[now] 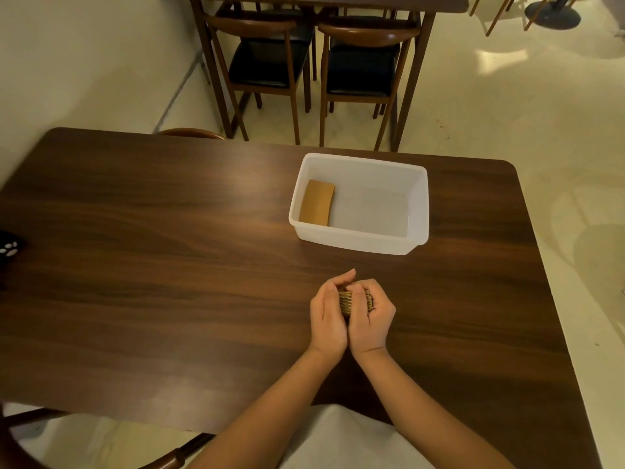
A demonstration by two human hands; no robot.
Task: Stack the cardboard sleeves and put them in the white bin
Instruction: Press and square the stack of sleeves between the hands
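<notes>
Just right of the frame's centre and a little below it, the left hand (328,319) and the right hand (372,318) press together around a stack of cardboard sleeves (353,302). The stack sits squeezed between the two palms, with only its ribbed, corrugated edges showing in the gap between them. The left hand's fingers (341,280) curl over the top of the stack from the left, and the right hand's fingers wrap closed around its right end, so both hands are clamped on it. Whether the stack touches the dark wooden table (169,265) or is held just above it cannot be told.

Above the hands, right of centre in the frame, stands the white bin (417,211), well apart from them. One flat cardboard sleeve (316,203) lies on the bin's floor against its left wall; the rest of the floor is bare.

No brand, label or writing can be read on the sleeves or the bin. At the far left edge of the frame a dark object with pale paw-print marks (8,248) rests on the table. Two wooden chairs with dark seats (314,62) stand at another table in the upper middle of the frame.
</notes>
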